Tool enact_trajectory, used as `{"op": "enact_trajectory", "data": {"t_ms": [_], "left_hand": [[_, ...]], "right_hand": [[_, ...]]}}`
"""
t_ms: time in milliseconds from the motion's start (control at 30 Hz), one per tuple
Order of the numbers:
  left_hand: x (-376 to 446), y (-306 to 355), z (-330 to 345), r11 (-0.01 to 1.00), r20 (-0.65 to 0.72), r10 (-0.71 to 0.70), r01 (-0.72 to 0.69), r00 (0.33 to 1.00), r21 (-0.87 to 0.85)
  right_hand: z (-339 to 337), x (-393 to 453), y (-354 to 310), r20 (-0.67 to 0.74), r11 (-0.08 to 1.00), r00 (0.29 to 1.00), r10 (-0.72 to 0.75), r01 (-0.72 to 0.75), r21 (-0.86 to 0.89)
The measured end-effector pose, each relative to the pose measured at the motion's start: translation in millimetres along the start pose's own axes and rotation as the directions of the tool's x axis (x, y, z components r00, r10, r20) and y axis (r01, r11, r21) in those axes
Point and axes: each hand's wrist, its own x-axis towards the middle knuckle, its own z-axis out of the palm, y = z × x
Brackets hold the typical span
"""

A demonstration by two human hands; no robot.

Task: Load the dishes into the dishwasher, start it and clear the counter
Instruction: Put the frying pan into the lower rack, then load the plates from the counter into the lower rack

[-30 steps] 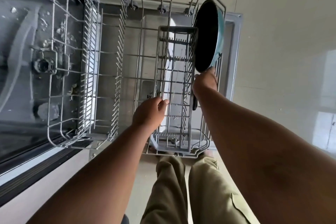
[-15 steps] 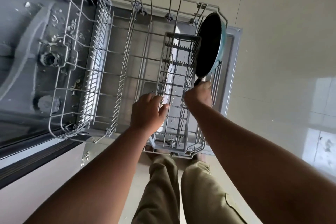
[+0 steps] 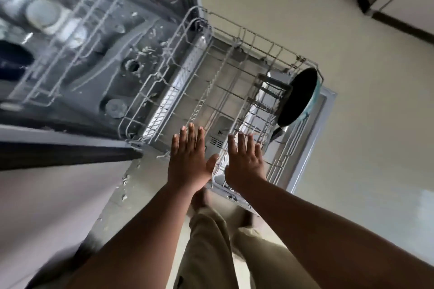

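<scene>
From the head view, the grey wire lower dishwasher rack stands pulled out over the open grey dishwasher door, above a pale tiled floor. A round frying pan with a black inside and a teal outer wall stands on edge at the rack's far right corner, its dark handle pointing down toward the person; the pan leans against the dark-topped grey cutlery basket just beside it.

The left hand is spread flat with fingers released, holding nothing, over the near edge of the rack. The right hand is likewise open and empty, just beside the left, over the near end of the cutlery basket; whether either palm touches the wire cannot be told.

Behind, the blurred upper wire rack holds white dishes. Khaki trousers show below the forearms.
</scene>
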Motion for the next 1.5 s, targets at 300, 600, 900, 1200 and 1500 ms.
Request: {"op": "enact_trajectory", "data": {"t_ms": [300, 600, 900, 1200, 1500], "left_hand": [[-134.2, -51.1, -71.2, 0.961, -0.087, -0.276, 0.277, 0.957, -0.006], [-307.3, -114.8, -166.5, 0.854, -0.276, -0.519, 0.505, 0.809, -0.125], [-473.4, -163.2, -184.7, 0.709, -0.357, -0.692, 0.683, 0.627, -0.175], [-639.8, -202.6, -216.5, 0.494, -0.405, -0.839, 0.819, 0.363, -0.291], [-686.8, -217.2, -238.5, 0.334, -0.422, -0.892, 0.868, 0.165, -0.367]], "right_hand": [[-36.7, -72.6, -69.9, 0.051, 0.881, 0.919, -0.391, 0.390, -0.268], [-78.5, -199.9, -198.5, 0.055, 0.611, 0.667, -0.743, 0.709, -0.353], [-84.2, -335.8, -303.6, -0.064, 0.462, 0.493, -0.868, 0.752, -0.470], [-78.9, -474.2, -399.6, -0.114, 0.282, 0.260, -0.959, 0.820, -0.498], [-93.3, -527.1, -464.0, -0.077, 0.104, 0.073, -0.994, 0.820, -0.563]]}}
